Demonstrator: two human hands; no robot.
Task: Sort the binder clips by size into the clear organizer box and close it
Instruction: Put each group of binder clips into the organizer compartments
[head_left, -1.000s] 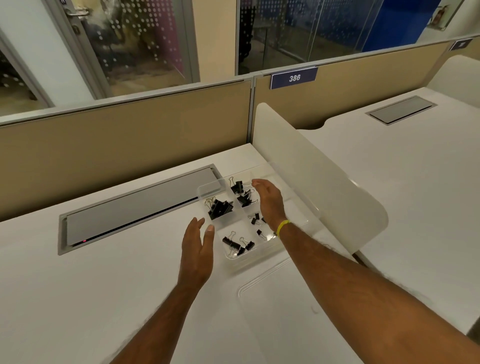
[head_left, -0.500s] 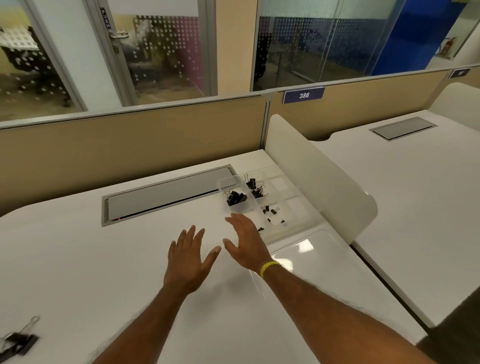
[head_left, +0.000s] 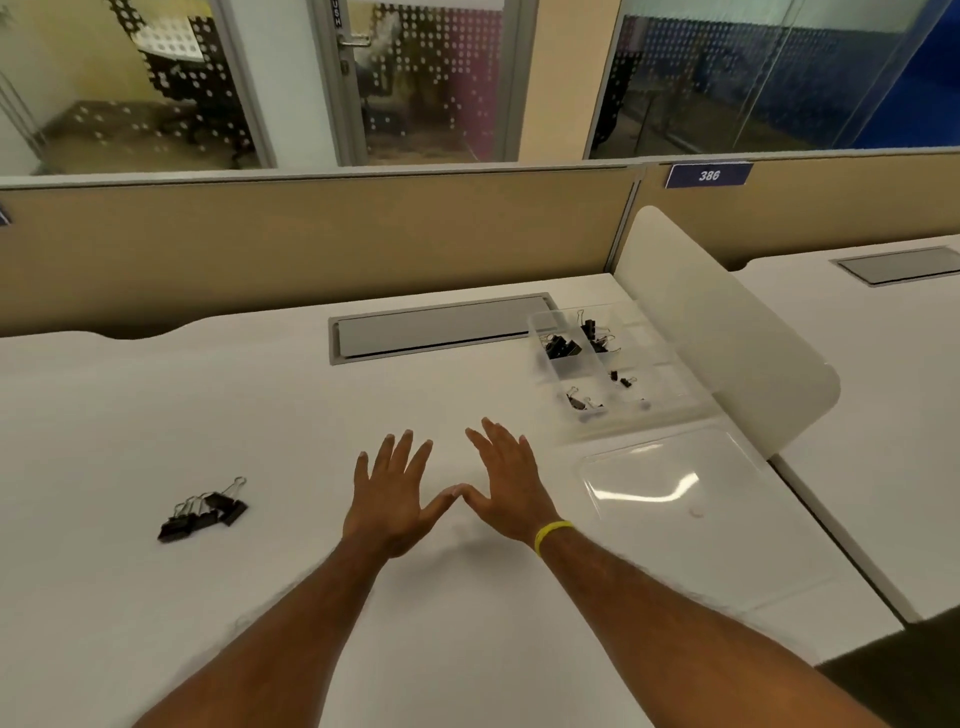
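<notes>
The clear organizer box (head_left: 670, 387) lies open at the right of the white desk, with black binder clips (head_left: 563, 346) spread over several compartments. Its clear lid (head_left: 670, 483) lies flat in front of it, towards me. A small cluster of black binder clips (head_left: 205, 512) rests on the desk at the left. My left hand (head_left: 392, 493) and my right hand (head_left: 501, 483) hover over the middle of the desk, palms down, fingers spread, thumbs almost touching. Both hold nothing. A yellow band circles my right wrist.
A grey cable hatch (head_left: 441, 327) is set into the desk behind the hands. A white rounded divider (head_left: 727, 332) stands just right of the box. A beige partition (head_left: 311, 244) runs along the far edge. Another desk (head_left: 883, 364) lies beyond the divider.
Both hands have drawn back from the organizer box to the middle of the desk. The view has swung left, and the loose clips on the left are now in full sight.
</notes>
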